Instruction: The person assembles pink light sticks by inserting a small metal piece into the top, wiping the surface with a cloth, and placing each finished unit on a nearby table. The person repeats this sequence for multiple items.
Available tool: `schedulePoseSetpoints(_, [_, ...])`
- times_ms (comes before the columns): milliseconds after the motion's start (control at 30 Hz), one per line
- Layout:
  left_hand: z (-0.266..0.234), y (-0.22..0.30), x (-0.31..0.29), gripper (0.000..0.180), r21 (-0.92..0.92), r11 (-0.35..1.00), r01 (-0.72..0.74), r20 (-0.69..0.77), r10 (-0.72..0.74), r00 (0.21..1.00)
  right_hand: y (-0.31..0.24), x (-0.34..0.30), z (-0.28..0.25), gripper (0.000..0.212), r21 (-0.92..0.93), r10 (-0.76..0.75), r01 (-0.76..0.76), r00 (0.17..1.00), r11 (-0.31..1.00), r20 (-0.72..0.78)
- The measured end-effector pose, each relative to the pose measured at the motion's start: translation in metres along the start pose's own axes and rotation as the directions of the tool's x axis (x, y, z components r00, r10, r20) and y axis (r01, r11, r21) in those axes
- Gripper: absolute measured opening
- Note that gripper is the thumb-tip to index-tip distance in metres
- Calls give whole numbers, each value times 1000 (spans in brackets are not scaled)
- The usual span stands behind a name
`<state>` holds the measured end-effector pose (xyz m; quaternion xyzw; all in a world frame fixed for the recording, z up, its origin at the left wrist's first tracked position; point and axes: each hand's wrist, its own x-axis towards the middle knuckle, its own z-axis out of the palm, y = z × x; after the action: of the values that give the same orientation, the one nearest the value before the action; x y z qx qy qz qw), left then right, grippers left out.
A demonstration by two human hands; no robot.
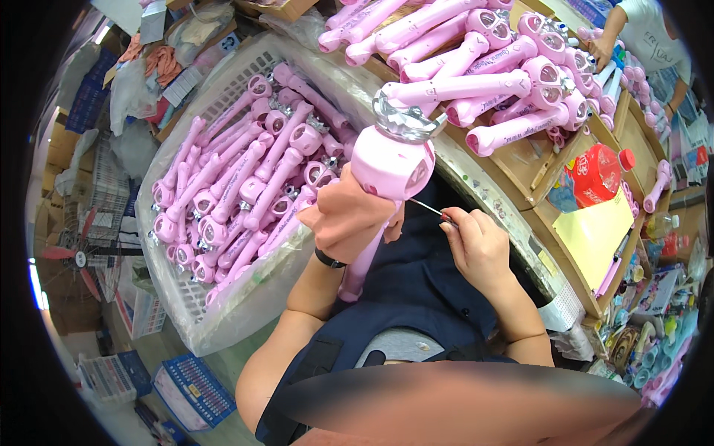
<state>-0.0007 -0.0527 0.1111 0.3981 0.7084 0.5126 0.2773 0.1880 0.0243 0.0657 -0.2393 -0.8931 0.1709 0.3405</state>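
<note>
My left hand [394, 227] is wrapped round a pink toy wand [387, 160] below its round head, which bears a silver crown. A peach-coloured cloth [338, 215] lies between that hand and the wand and hides most of the fingers. The wand's handle points down toward my lap. In the pinched fingers of my right hand [476, 241] is a thin tool with a slim metal shaft [428, 209] and a dark grip, perhaps a small screwdriver. Its tip is close to the underside of the wand's head; whether it touches I cannot tell.
To the left, a plastic-lined crate [178, 301] holds many pink wands. More wands [476, 82] are piled on the bench at the upper right. A red-labelled bottle [595, 175] and a yellow sheet [595, 238] lie nearby. Another person's hand [601, 52] reaches in beyond.
</note>
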Motion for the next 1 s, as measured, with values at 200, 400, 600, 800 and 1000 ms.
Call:
schedulePoseSetpoints(200, [9, -13, -8, 65, 26, 993, 115, -20, -114, 993, 16, -14, 17, 13, 225, 124, -135, 990, 965, 62])
schedulePoseSetpoints(400, [19, -47, -14, 78, 401, 866, -301, -26, 339, 941, 23, -27, 30, 22, 623, 423, -534, 842, 571, 335])
schedulePoseSetpoints(600, [21, -64, -11, 83, 460, 698, -549, 163, 542, 825, 43, -38, 35, 27, 611, 384, -786, 537, -97, 751])
schedulePoseSetpoints(800, [17, -65, -13, 72, 225, 745, -627, 217, 589, 778, 49, -44, 40, 37, 310, 236, -853, 227, -421, 945])
schedulePoseSetpoints(1000, [-10, -71, 34, 51, 408, 648, -644, -59, 722, 689, 43, -46, 29, 32, 708, 461, -695, 673, 125, 578])
